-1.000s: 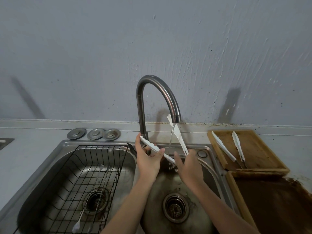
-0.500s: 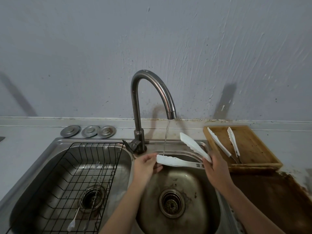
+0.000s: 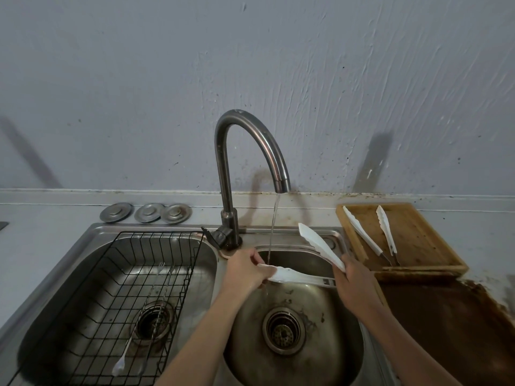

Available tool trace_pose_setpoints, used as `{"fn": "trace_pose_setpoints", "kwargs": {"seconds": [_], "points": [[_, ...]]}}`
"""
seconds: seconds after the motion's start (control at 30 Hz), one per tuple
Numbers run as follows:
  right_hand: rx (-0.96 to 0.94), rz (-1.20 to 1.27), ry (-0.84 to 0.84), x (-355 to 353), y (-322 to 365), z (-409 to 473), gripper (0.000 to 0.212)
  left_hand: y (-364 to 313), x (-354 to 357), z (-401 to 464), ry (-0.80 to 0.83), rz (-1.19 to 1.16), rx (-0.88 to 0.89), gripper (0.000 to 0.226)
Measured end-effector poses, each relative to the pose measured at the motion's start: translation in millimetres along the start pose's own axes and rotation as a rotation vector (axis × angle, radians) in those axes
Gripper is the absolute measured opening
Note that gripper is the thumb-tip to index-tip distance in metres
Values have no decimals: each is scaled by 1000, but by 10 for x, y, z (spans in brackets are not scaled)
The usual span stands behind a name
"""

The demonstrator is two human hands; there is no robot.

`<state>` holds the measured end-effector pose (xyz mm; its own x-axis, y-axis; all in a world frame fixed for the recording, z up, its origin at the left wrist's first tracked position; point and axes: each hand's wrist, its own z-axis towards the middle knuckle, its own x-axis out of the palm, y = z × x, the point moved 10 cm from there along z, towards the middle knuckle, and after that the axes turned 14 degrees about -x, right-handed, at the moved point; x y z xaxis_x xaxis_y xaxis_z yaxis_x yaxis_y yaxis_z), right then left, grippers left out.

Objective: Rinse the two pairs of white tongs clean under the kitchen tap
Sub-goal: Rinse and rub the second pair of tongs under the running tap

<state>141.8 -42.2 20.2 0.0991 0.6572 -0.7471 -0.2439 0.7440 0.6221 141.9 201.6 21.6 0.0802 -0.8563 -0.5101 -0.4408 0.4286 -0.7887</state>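
A curved steel tap (image 3: 245, 140) runs a thin stream into the right sink basin (image 3: 345, 344). One pair of white tongs (image 3: 301, 275) is spread wide over that basin. My right hand (image 3: 355, 282) grips its hinge end. My left hand (image 3: 248, 270) pinches the tip of the lower arm, which lies level under the stream. The upper arm (image 3: 320, 245) points up and left, clear of the water. The second pair of white tongs (image 3: 372, 236) lies on a wooden tray (image 3: 418, 240) to the right of the sink.
The left basin holds a black wire rack (image 3: 133, 296) with a white spoon (image 3: 121, 360) and thin utensils in it. Three round metal lids (image 3: 147, 212) sit behind it on the counter. A dark brown board (image 3: 446, 330) lies in front of the tray.
The tongs went from upright under the spout to lying sideways, hinge to the right. My right hand moved right toward the tray. My left hand now pinches the lower arm's tip under the stream.
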Motion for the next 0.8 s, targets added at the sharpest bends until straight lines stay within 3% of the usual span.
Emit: {"fn": "trace_pose_setpoints", "kwargs": {"seconds": [0.07, 0.27, 0.53, 0.8], "points": [[26, -9, 28, 26, -1, 24, 11, -62, 51, 40, 13, 180, 24, 21], [35, -193, 77, -68, 161, 192, 20, 19, 380, 140, 283, 522, -9, 28], [-22, -336, 69, -58, 429, 359, 21, -118, 492, 124, 274, 496, 247, 20], [6, -302, 70, -52, 385, 379, 24, -149, 386, 168, 255, 403, 251, 20]]}}
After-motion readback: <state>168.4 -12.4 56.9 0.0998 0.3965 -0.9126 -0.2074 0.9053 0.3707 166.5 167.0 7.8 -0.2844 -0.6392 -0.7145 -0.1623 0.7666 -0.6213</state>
